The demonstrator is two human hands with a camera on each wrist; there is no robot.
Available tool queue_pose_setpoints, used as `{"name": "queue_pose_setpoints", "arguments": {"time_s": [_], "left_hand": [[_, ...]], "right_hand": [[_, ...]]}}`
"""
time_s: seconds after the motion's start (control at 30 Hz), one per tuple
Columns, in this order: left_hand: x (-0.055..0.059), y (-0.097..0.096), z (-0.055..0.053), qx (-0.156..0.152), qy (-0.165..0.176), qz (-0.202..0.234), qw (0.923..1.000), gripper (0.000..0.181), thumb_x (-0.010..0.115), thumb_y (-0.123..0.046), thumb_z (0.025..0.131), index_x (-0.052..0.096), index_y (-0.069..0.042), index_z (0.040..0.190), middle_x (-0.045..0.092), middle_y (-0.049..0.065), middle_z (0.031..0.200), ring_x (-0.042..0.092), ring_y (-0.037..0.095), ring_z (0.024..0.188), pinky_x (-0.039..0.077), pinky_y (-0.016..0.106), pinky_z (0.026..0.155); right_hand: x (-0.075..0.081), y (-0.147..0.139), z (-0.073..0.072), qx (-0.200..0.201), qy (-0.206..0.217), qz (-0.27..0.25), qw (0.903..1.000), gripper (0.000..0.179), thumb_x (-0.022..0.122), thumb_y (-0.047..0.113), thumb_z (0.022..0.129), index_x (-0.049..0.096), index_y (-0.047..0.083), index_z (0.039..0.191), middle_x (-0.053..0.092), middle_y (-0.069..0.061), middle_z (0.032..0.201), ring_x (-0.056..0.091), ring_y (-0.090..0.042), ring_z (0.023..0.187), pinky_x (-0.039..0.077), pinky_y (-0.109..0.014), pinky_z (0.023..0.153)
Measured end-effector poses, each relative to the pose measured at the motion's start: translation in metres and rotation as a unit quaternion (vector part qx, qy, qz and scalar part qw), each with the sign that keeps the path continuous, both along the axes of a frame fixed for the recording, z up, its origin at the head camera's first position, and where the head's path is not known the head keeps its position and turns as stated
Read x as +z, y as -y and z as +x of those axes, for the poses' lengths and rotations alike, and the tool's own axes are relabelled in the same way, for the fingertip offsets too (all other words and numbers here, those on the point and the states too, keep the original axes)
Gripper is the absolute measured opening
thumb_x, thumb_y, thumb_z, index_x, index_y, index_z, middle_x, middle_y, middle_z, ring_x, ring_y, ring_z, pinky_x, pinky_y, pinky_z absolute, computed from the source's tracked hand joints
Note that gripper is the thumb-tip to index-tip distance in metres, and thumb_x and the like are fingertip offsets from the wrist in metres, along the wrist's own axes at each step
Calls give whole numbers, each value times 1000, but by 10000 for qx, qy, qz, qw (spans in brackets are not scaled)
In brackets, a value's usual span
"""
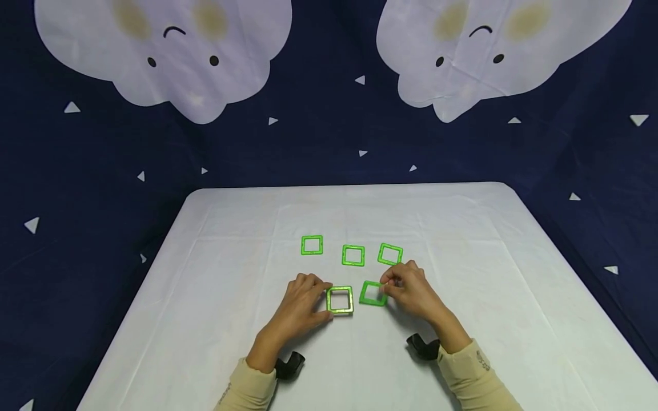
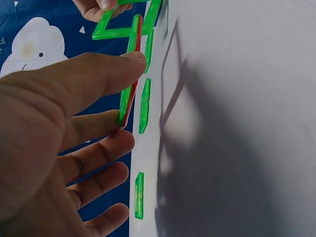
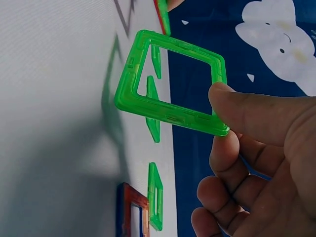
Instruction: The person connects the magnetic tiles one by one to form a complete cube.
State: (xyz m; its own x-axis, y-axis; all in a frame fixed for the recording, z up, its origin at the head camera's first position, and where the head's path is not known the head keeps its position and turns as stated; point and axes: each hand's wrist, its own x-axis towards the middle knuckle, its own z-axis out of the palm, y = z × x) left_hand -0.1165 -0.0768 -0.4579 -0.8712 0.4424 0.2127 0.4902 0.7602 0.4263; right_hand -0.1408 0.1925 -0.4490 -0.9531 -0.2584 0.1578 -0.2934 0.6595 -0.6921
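Observation:
My left hand (image 1: 302, 305) holds a square magnetic tile stack, green over red (image 2: 131, 91), by its edges between thumb and forefinger, slightly above the table. The other left fingers are spread and loosely bent. My right hand (image 1: 411, 290) pinches one corner of a green open-centred square magnetic tile (image 3: 173, 116) between thumb and forefinger. That tile hangs tilted above the table, just right of the stack and apart from it in the head view. Beyond the hands lie a left green tile (image 1: 312, 253), a middle green tile (image 1: 353, 264) and a right green tile (image 1: 392, 247).
A white-covered table (image 1: 247, 240) carries everything. Behind it hangs a dark blue cloth (image 1: 319, 154) with cloud faces. Low in the right wrist view stands a reddish and blue frame edge (image 3: 140, 200), not made out in the head view. Black wrist mounts (image 1: 290, 365) sit under both wrists.

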Motion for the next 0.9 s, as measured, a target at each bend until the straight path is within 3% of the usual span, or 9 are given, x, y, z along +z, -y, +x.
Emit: {"name": "queue_pose_setpoints", "arguments": {"time_s": [0.9], "left_hand": [[-7, -18, 3, -218, -142, -411, 9988, 51, 79, -35, 73, 64, -13, 117, 56, -1, 103, 44, 17, 98, 36, 39, 88]], "right_hand": [[20, 11, -3, 123, -267, -207, 9994, 11, 74, 14, 79, 64, 20, 81, 54, 7, 75, 39, -17, 79, 23, -33, 76]]}}
